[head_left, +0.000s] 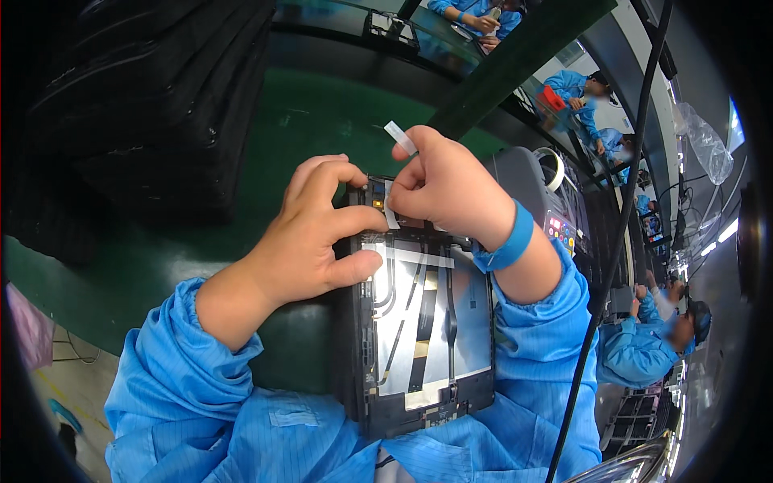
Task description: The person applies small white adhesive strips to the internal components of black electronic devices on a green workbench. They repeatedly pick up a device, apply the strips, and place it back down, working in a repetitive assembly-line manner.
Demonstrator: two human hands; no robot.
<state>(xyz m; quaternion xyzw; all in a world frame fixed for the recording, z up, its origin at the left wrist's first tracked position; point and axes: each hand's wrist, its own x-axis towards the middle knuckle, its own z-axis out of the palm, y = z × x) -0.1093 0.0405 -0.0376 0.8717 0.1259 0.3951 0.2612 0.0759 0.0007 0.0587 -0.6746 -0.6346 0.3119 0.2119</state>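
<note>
An opened tablet-like device (475,338) rests partly on my lap at the table edge, its silver inner plate, black ribbon cables and small circuit parts exposed. My left hand (310,229) lies across its upper left edge, fingers apart, with fingertips touching the frame near the top corner. My right hand (451,189) is closed in a pinch over the device's top end, at a narrow white strip (391,216) beside my left index fingertip. Another small white tab (400,138) sticks out at the raised fingertip of my right hand. My right fingers hide part of the circuit area.
Tall stacks of black trays (153,105) stand at the left on the green table (314,105). A grey machine (523,181) with coloured buttons and a white ring is to the right. A black cable (616,241) hangs across the right side. Several people in blue work beyond.
</note>
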